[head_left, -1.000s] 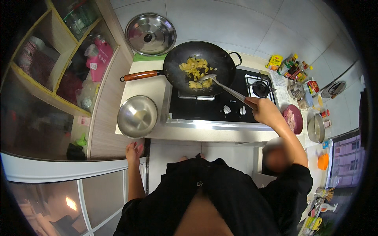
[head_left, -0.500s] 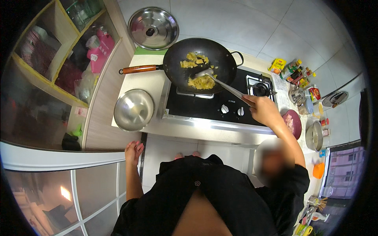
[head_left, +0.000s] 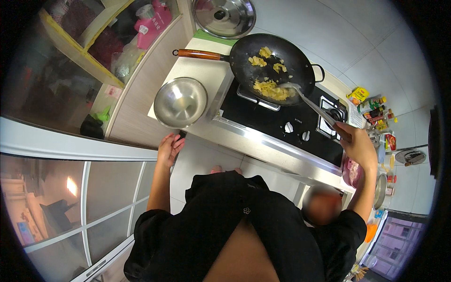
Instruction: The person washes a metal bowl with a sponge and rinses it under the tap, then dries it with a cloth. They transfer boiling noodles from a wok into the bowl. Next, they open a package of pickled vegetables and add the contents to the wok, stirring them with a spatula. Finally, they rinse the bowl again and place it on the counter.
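Note:
My right hand [head_left: 359, 144] is wrapped round the handle end of a metal spatula [head_left: 314, 106]. The spatula's head rests inside a dark wok [head_left: 300, 61], at the right edge of a heap of yellow scrambled egg [head_left: 271, 89]. Smaller egg pieces lie scattered farther up the wok. The wok sits over the left burner, its wooden handle pointing left. Below the steel bowl [head_left: 181, 101], my left hand [head_left: 170, 148] hangs by the counter edge, fingers loosely apart and holding nothing.
The black gas stove [head_left: 263, 120] has a bare right burner [head_left: 332, 115]. A steel lid [head_left: 225, 21] leans on the back wall. Bottles and packets [head_left: 376, 110] line the right side, near a reddish bowl of pale food [head_left: 351, 171]. A glass-paned door [head_left: 112, 188] stands at left.
The view has turned, shifting the stove rightward. The spatula's head has moved from the wok's middle to the right side of the egg heap. The egg pieces are spread differently.

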`<state>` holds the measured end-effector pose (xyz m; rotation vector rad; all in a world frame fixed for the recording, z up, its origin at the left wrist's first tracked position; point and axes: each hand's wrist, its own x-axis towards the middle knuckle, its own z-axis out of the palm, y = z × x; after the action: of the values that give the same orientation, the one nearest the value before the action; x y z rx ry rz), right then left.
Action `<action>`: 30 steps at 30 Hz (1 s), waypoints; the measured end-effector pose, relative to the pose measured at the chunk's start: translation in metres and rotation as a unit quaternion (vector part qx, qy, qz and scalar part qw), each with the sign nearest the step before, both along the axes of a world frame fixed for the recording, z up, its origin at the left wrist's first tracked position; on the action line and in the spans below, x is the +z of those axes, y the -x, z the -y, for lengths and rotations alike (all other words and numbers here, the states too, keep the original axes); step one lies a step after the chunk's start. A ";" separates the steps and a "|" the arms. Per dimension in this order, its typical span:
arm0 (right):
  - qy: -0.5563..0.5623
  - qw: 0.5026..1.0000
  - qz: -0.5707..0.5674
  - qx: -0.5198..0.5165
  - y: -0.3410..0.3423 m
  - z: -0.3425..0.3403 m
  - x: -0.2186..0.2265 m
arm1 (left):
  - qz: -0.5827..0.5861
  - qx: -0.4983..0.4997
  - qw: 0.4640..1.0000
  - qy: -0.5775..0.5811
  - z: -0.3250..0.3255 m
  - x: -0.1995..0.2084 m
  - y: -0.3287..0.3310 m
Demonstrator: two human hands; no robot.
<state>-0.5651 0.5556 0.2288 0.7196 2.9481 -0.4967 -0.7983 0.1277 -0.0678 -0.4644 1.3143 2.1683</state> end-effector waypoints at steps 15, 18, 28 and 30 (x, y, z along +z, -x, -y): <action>-0.092 0.996 -0.002 -0.020 0.033 -0.006 -0.093 | 0.010 0.004 1.000 -0.025 -0.031 -0.020 0.031; -0.028 0.999 -0.019 -0.020 0.001 -0.004 -0.023 | 0.003 0.041 0.999 -0.024 -0.034 -0.020 0.033; -0.114 0.992 -0.049 -0.016 0.054 -0.015 -0.087 | -0.009 0.072 0.997 -0.003 -0.033 -0.031 0.038; -0.139 0.987 -0.071 -0.031 0.072 -0.019 -0.114 | -0.004 0.077 0.997 0.008 -0.035 -0.025 0.035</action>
<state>-0.6373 0.5748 0.1144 0.8366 3.1757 -0.1431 -0.8335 0.1631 -0.0928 -0.5804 1.3397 2.2881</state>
